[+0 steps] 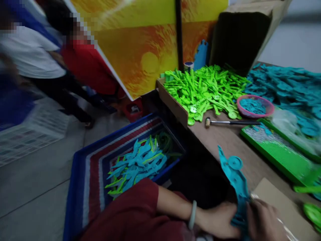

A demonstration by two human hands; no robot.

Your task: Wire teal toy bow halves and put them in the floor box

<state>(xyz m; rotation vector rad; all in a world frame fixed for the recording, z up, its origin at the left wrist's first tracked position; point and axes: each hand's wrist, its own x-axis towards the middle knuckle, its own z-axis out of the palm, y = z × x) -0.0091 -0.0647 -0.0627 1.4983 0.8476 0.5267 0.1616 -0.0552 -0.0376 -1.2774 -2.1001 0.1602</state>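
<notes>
A long teal plastic part [235, 177] with a round cup-like end and a pointed tip stands up between my hands at the table's front edge. My left hand [220, 219], with a pale bangle on the wrist, is closed round its lower end. From the other side my right hand [265, 221] presses against the same part with curled fingers. Motion blurs these fingers, and anything small between them is hidden. Beneath the right hand lies a piece of brown cardboard [278, 197]. A bright green part with a round end [312, 212] lies at the right edge.
Green plastic parts [205, 90] are heaped in a shallow carton, with teal parts [288, 87] piled to the right. A pink bowl [269, 108], a hammer [230, 123] and a green tray [273, 155] share the table. At lower left, a blue crate [72, 190] holds joined teal-green pieces. Two people stand beyond.
</notes>
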